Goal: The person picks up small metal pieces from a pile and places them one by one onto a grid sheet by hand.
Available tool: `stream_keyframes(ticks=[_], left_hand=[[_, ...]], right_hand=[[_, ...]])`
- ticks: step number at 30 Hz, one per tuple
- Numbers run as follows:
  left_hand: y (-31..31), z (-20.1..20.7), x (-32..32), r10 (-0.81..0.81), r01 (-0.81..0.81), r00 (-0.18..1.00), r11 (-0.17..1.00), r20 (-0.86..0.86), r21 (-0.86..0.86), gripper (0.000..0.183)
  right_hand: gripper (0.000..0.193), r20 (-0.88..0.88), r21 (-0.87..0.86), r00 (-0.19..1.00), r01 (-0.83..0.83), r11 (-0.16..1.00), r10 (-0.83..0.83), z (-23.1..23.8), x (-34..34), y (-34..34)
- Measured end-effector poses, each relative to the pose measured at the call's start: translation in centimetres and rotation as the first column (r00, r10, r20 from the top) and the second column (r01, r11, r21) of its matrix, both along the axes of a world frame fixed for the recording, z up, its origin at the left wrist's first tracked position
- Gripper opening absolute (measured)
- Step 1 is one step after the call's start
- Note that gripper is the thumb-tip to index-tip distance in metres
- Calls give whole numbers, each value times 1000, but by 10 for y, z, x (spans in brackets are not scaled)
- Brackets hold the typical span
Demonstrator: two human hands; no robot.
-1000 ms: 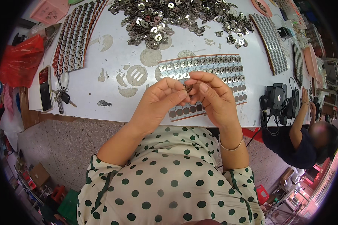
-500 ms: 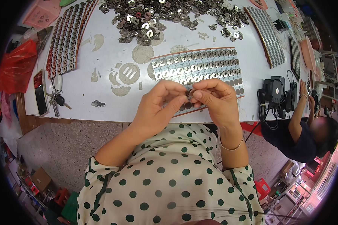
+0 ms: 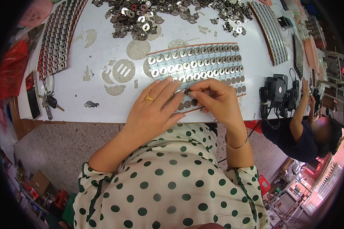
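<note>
In front of me a flat panel (image 3: 197, 63) lies slightly tilted on the white table, covered with rows of small silvery metal discs. Many discs in its upper rows have a cut-out middle; those in the near rows look plain and darker. My left hand (image 3: 151, 103), with a gold ring, lies flat with fingers stretched over the panel's lower left part. The thumb and forefinger of my right hand (image 3: 218, 101) pinch a small dark metal piece (image 3: 186, 91) beside the left fingertips, over the near rows. Fingers partly hide the piece and the discs below.
A heap of loose metal pieces (image 3: 135, 19) spreads at the back. More disc-covered panels stand left (image 3: 59, 42) and right (image 3: 269, 34). A phone (image 3: 33, 95) and keys (image 3: 52, 102) lie left; black adapters with cables (image 3: 277, 91) sit right, near another person (image 3: 304, 133).
My left hand has gone from a pinch near the right fingers to lying flat on the panel. My right hand has moved slightly left and down, still pinching. The view has shifted a little.
</note>
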State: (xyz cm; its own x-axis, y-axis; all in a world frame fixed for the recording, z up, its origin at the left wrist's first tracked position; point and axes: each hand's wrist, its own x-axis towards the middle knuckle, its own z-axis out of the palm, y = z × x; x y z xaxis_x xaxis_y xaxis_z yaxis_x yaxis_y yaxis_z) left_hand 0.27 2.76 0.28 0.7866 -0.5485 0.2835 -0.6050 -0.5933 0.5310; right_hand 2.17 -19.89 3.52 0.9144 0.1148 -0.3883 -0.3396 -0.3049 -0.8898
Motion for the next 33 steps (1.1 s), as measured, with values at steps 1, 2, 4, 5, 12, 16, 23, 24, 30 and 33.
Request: stream_keyframes(ticks=[1, 2, 4, 5, 12, 16, 23, 24, 30, 33], left_hand=[[0, 0, 0, -1, 1, 1000, 1000, 1, 9, 50], [0, 0, 0, 0, 0, 1000, 1000, -1, 10, 50], [-1, 1, 0, -4, 4, 1000, 1000, -5, 20, 52], [-1, 2, 0, -4, 4, 1000, 1000, -7, 20, 52], [-4, 0, -4, 18, -19, 1000, 997, 12, 77, 49], [-7, -1, -4, 18, -21, 999, 995, 38, 93, 48], [-5, -1, -4, 9, -13, 999, 993, 33, 117, 48], [-5, -2, -6, 14, -17, 1000, 992, 27, 122, 48], [-4, 4, -4, -5, 4, 1000, 993, 10, 117, 49], [-2, 3, -3, -35, 32, 999, 993, 28, 111, 49]], right_hand=[[14, 34, -58, 999, -34, 998, 36, -1, 0, 2], [13, 66, -117, 995, -65, 991, 73, -2, 1, 2], [14, 140, -169, 987, -60, 984, 85, -1, 2, 2], [14, 214, -221, 972, -50, 974, 99, -1, 2, 2], [15, 267, -249, 943, -130, 960, 197, -3, 1, 5], [17, 319, -313, 935, -48, 948, 153, -2, -6, 6], [15, 346, -537, 884, -88, 839, 314, 2, -8, 14], [14, 297, -545, 894, -130, 828, 335, 10, -4, 14], [18, 462, -531, 855, 54, 846, 236, 14, 72, -13], [22, 592, -552, 761, 144, 821, 265, -4, 120, -15]])
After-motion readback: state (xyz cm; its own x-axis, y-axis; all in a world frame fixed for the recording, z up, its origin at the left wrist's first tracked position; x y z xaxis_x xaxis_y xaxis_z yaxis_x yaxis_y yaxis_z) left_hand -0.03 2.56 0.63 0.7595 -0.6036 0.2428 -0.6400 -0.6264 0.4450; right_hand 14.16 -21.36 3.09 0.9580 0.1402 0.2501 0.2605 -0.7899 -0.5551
